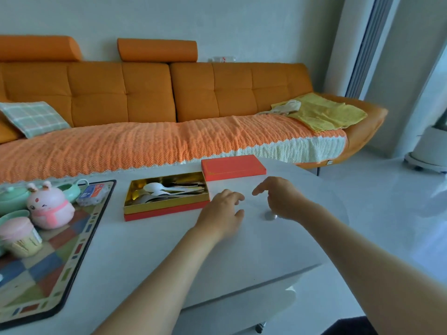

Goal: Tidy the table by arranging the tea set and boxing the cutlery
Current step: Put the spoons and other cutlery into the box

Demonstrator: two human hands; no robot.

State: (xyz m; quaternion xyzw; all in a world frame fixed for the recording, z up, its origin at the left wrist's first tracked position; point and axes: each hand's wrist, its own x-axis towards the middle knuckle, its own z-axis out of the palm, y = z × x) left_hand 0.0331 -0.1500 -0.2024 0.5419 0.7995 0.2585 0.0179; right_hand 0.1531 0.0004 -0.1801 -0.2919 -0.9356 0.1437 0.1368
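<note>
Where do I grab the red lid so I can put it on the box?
Probably pinch the red lid across its two long side walls, coming from above. It lies flat on the table, leaving no gap underneath.

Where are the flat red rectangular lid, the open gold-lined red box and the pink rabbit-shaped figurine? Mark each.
flat red rectangular lid (233,166): head view, middle of its top face.
open gold-lined red box (167,212): head view, red front wall.
pink rabbit-shaped figurine (50,209): head view, middle of its front.
</note>
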